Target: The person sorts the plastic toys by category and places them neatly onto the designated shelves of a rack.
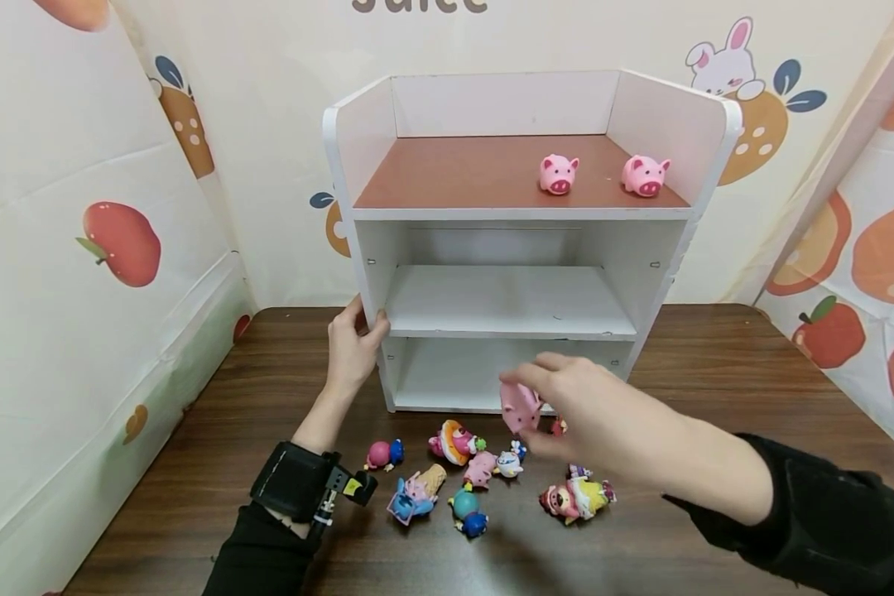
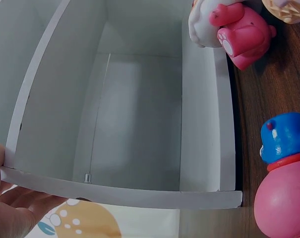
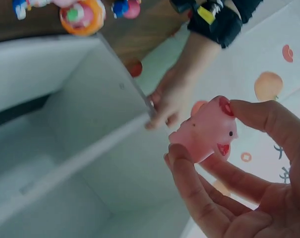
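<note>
Head view: right hand (image 1: pixel 588 406) pinches small pink pig (image 1: pixel 520 407) between thumb and fingers, before lowest level of shelf unit (image 1: pixel 502 214). Left hand (image 1: pixel 352 348) grips left side panel (image 1: pixel 378 240), fingers curled round edge. Two other pigs (image 1: pixel 559 175) stand on brown top board (image 1: pixel 454 170). Toy figures (image 1: pixel 413 494) lie on table (image 1: pixel 715 364); red item (image 1: pixel 559 426) by right hand, partly hidden, perhaps toy.

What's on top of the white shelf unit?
Two pink pigs stand on the right half of its brown top board. The board directly beneath and just behind them is hidden.
</note>
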Motion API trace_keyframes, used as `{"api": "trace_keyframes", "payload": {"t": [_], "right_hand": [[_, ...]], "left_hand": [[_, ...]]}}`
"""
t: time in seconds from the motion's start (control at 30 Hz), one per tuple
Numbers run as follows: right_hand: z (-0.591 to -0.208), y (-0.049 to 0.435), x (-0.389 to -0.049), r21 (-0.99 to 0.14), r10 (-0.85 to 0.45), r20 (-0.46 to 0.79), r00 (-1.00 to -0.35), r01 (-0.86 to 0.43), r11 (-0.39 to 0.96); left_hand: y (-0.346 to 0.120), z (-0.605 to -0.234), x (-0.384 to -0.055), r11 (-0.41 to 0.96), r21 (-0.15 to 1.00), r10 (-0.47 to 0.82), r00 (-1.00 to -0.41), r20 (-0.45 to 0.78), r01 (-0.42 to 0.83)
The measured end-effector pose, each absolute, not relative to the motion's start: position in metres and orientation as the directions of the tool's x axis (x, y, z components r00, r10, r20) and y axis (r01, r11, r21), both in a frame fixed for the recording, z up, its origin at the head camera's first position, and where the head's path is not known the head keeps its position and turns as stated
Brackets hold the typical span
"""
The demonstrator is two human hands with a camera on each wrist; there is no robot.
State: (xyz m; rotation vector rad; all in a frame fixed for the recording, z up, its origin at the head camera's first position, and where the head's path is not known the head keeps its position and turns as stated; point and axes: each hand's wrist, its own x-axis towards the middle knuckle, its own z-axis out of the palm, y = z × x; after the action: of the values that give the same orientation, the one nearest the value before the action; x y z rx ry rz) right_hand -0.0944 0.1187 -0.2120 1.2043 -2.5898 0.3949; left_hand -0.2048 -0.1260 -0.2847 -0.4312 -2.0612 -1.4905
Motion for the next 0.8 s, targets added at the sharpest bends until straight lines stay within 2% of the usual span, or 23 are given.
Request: {"api": "trace_keyframes", "payload": {"t": [0.1,0.27,0.5,0.8], "right_hand": [[-0.199,0.118,-0.1,-0.107,-0.717,0.353,-0.602,-0.787,0.608],[-0.178,0.116,-0.108,-0.09,-0.708,0.341,-0.619,-0.771,0.631],[-0.152,0.113,-0.121,-0.056,-0.724,0.358,-0.589,-0.788,0.613],[-0.117,0.111,-0.143,-0.015,-0.685,0.383,-0.619,-0.746,0.666]], "left_hand": [[-0.127,-0.285,-0.205,0.333,0.765,-0.063,-0.796,0.601,0.551],[-0.127,-0.285,-0.205,0.328,0.763,-0.058,-0.795,0.604,0.556],[-0.127,-0.286,-0.206,0.336,0.76,-0.059,-0.793,0.606,0.556],[-0.127,-0.286,-0.206,0.32,0.764,-0.052,-0.795,0.604,0.56]]}}
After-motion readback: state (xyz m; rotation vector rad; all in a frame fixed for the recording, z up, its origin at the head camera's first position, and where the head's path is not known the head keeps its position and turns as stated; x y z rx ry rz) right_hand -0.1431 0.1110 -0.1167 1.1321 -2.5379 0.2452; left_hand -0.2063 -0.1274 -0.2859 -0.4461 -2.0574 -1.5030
